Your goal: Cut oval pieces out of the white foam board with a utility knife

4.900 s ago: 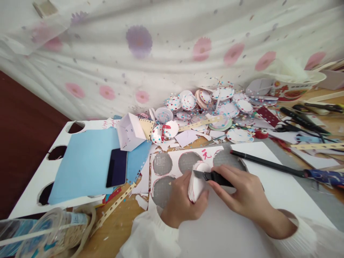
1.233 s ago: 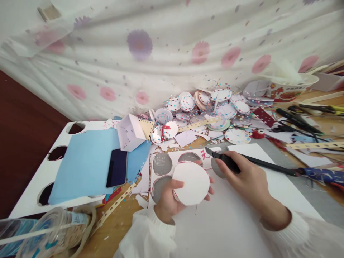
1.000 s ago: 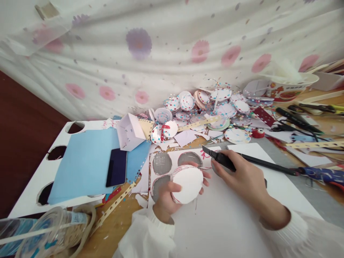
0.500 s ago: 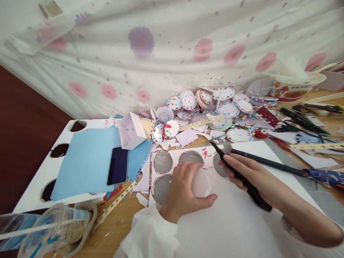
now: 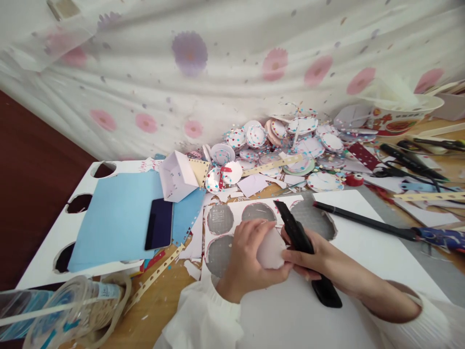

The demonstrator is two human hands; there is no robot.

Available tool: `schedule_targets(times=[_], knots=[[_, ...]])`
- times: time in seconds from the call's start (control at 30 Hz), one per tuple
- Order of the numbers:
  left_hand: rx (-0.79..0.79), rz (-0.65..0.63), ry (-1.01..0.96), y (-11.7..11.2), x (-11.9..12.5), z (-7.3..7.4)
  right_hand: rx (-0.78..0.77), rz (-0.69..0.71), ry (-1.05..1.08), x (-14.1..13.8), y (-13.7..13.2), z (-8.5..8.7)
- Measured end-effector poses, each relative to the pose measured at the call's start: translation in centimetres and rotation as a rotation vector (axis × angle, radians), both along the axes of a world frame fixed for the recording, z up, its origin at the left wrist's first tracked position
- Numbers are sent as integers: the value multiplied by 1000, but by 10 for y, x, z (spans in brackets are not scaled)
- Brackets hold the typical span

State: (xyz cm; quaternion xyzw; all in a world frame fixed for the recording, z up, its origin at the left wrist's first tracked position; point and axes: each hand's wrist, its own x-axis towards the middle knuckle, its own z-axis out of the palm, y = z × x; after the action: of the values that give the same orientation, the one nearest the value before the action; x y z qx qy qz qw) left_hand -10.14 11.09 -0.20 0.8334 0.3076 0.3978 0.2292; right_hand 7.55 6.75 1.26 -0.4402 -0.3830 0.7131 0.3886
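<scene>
My left hand is curled around a white paper disc, holding it on edge above a large white sheet with round holes cut in it. My right hand grips a black utility knife, its tip pointing away from me and its body lying across the fingers beside the disc. The right thumb and fingertips touch the disc's right edge. A grey cutting mat shows through the holes.
A heap of dotted paper discs lies at the back by a flowered curtain. A long black pen crosses the sheet. Blue paper with a dark phone lies left. Scissors, a bowl and tape are around.
The disc was held up flat facing me, then turned on edge in my left hand. My right hand came in from the right, and the knife now lies close against the disc.
</scene>
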Motion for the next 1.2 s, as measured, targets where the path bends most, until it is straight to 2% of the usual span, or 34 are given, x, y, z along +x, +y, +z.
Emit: schedule_targets(times=[0.23,0.37,0.57,0.73,1.0,1.2], knots=[[-72,-14,-49,2,-2,4,56,-101,27,0,3,-3],[-84,-41,-33,2,-3,3,22,-163,47,-2,3,0],[-20,-74,-15,1,-2,1,-19,-124,-42,-6,-1,-2],[-35,-99,-21,1,-3,2,9,-129,-32,-8,-1,-4],[-121,-128,-58,2,-4,4,52,-144,23,-7,-2,-6],[-213,-171,-92,2,-7,5,58,-130,113,-4,-2,-1]])
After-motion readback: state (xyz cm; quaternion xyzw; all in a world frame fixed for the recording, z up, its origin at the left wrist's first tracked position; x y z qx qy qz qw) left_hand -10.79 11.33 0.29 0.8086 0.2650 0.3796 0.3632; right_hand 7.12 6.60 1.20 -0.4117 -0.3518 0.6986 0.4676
